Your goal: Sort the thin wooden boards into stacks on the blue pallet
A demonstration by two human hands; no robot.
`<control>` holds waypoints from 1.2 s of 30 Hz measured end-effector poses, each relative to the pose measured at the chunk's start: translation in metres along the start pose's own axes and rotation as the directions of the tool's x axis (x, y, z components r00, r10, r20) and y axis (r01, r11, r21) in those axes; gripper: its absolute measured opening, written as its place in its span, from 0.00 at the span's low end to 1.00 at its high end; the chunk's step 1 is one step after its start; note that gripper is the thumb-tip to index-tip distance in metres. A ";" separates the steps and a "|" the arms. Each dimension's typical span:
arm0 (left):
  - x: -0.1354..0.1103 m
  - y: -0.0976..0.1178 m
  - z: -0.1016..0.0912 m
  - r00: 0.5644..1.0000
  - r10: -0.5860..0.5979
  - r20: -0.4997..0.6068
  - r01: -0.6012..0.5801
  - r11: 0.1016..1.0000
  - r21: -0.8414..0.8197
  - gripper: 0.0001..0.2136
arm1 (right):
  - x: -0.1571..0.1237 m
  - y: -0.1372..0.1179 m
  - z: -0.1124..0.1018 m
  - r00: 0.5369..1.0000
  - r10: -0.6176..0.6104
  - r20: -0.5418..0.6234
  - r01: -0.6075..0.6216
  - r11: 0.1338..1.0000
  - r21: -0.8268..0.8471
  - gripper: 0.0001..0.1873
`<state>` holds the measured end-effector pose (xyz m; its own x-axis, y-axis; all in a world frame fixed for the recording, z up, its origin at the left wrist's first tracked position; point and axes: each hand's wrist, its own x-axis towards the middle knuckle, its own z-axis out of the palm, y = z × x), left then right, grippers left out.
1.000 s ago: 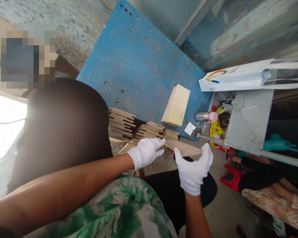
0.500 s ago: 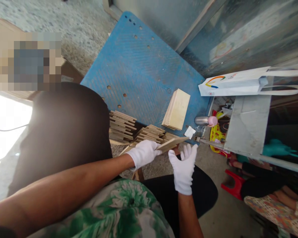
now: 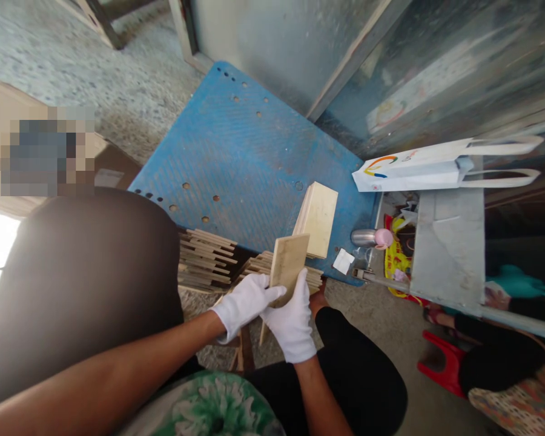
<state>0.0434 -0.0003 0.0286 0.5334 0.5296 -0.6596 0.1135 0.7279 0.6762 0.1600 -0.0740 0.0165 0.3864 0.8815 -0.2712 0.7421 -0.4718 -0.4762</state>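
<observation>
Both my hands wear white gloves and hold one thin wooden board [image 3: 289, 261] upright in front of me. My left hand [image 3: 245, 303] grips its lower left edge with the fingers closed. My right hand [image 3: 292, 318] is wrapped round the board's lower end from the right. Just behind the board lie fanned stacks of similar wooden boards [image 3: 205, 259] along the near edge of a blue perforated platform [image 3: 249, 157]. A neat pile of pale boards [image 3: 317, 220] rests on the platform beyond my hands.
A white paper bag [image 3: 418, 169] lies on a grey metal box [image 3: 449, 242] at the right. A steel bottle with a pink cap [image 3: 367, 238] and a small white packet [image 3: 344, 261] lie by the platform's corner. A red stool [image 3: 445, 369] and another person's legs are at lower right.
The board has swung from lying flat to standing upright. My right hand, open beside it before, has closed on its lower end. The view has shifted downward.
</observation>
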 end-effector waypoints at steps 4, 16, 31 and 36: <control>0.000 0.013 -0.002 0.993 0.118 -0.030 -0.115 0.991 0.062 0.22 | 0.021 -0.002 -0.004 0.999 -0.009 -0.038 0.007 0.999 -0.037 0.59; -0.005 -0.017 0.010 0.996 0.072 -0.043 -0.055 0.947 0.317 0.19 | 0.178 -0.010 -0.044 0.943 0.325 -0.068 -0.331 0.907 -0.262 0.67; -0.013 -0.012 0.010 0.992 -0.108 -0.067 0.125 0.920 0.371 0.20 | 0.234 -0.008 -0.020 0.934 0.352 -0.066 -0.349 0.856 -0.382 0.69; -0.009 -0.020 0.010 0.997 -0.071 -0.010 0.069 0.899 0.433 0.25 | 0.233 0.002 -0.021 0.943 0.324 -0.072 -0.331 0.896 -0.297 0.62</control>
<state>0.0445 -0.0237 0.0245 0.5158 0.4804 -0.7093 0.5019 0.5016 0.7046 0.2631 0.1304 -0.0301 0.6449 0.6796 -0.3497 0.6993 -0.7093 -0.0888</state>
